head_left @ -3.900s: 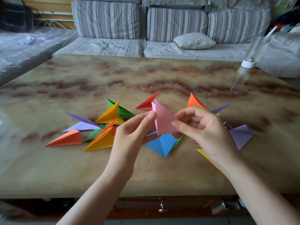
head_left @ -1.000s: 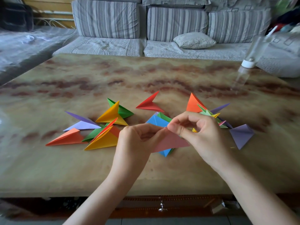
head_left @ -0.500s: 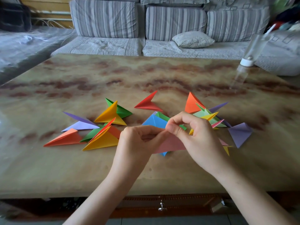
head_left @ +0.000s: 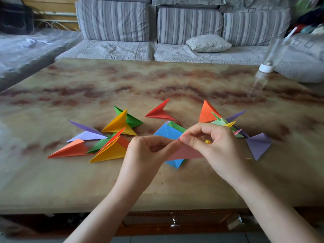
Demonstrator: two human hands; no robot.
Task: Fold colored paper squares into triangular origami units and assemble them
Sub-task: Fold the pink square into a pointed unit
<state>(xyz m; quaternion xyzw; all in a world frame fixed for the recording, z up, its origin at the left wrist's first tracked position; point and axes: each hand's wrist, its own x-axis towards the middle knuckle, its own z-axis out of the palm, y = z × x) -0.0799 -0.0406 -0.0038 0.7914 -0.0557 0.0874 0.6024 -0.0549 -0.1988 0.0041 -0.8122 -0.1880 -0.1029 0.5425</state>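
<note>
A pink paper piece (head_left: 185,152) is held just above the table between both hands, folded into a flat wedge. My left hand (head_left: 147,153) pinches its left end with curled fingers. My right hand (head_left: 213,146) pinches its top edge between thumb and forefinger. Under it lies a blue folded unit (head_left: 168,132) with a green unit (head_left: 177,126) behind. Left of my hands sit folded units: yellow (head_left: 110,151), orange (head_left: 70,149), lilac (head_left: 87,135), another yellow (head_left: 121,125). A red unit (head_left: 160,112) lies behind.
To the right lie an orange unit (head_left: 206,112), a pale green and yellow cluster (head_left: 222,122) and a purple unit (head_left: 258,144). A clear bottle (head_left: 270,57) with a white cap stands at the marble table's (head_left: 157,81) far right. A striped sofa (head_left: 175,28) is behind.
The pink piece went from held upright and open to folded flat and low over the blue unit. Over the last second both hands stayed pinched on it with barely any shift.
</note>
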